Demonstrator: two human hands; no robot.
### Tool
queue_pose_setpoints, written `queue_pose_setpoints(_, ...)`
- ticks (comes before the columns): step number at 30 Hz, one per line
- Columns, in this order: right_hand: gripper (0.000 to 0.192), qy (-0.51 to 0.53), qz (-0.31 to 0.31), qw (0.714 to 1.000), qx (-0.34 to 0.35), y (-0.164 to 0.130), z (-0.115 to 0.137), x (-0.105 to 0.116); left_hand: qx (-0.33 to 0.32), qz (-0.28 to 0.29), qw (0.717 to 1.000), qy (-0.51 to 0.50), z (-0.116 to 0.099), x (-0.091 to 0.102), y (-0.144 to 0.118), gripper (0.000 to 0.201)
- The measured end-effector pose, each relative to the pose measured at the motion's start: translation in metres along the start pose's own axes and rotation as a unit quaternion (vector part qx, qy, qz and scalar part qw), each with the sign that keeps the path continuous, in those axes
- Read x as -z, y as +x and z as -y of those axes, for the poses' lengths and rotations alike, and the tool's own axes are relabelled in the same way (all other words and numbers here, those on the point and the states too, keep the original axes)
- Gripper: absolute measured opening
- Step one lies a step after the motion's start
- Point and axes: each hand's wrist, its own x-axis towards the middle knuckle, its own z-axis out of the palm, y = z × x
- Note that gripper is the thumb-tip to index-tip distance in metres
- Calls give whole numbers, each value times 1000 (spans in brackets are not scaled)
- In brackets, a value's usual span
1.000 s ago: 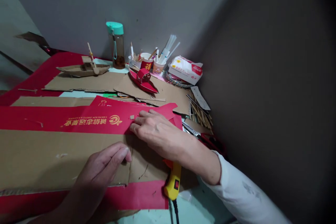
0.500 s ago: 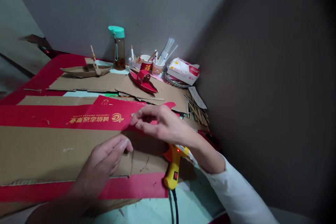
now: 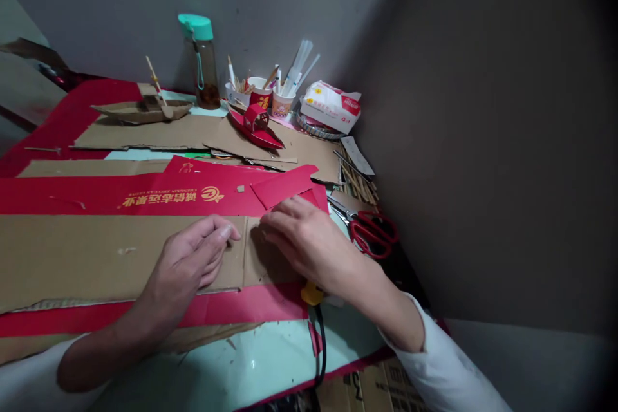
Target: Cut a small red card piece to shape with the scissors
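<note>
My left hand [image 3: 196, 257] hovers over the brown cardboard panel [image 3: 96, 251], thumb and index fingertip pressed together. Whatever is in that pinch, if anything, is too small or hidden to see. To its right, my right hand [image 3: 309, 238] is palm down with fingers curled together, and what lies under them is out of sight. Below this hand only the yellow handle end of a glue gun [image 3: 311, 294] shows, with its black cord running down. A folded red card piece [image 3: 282, 185] lies just beyond my right fingers.
Red-handled scissors [image 3: 371, 232] lie right of my right hand, near a bundle of sticks [image 3: 357, 180]. Farther back are a red model boat [image 3: 255, 129], a cardboard boat [image 3: 140, 111], a bottle [image 3: 205, 64], a paper cup [image 3: 282, 103] with sticks and a tissue pack [image 3: 331, 106].
My right hand has lowered and moved toward me over the glue gun, hiding most of it. The view has tilted downward. My left hand keeps its pinch.
</note>
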Motion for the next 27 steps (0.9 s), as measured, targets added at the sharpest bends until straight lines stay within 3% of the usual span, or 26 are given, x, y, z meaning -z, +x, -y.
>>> queue_pose_setpoints(4,22,-124,25,992,27,-7,25,-20,6,-11,1000,6,-3,-2,-2,44)
queue_pose_setpoints(9,18,-211,1,976,52,-16,48,-41,19,-28,999,0,-5,-2,-3,44)
queue_pose_setpoints(14,17,-135,-107,974,148,-24,54,-53,72,-72,995,-21,8,6,2,64)
queue_pose_setpoints(17,20,-116,-118,968,189,-25,49,-44,103,-95,989,-42,23,15,8,72)
queue_pose_setpoints(21,22,-122,-51,983,128,-18,19,-9,110,-104,988,-39,35,20,12,70)
queue_pose_setpoints(24,28,-124,-9,992,-34,-1,-29,14,75,-97,992,3,35,18,9,61)
queue_pose_setpoints(27,29,-136,-11,985,-108,25,-85,22,16,-85,992,90,33,15,6,59)
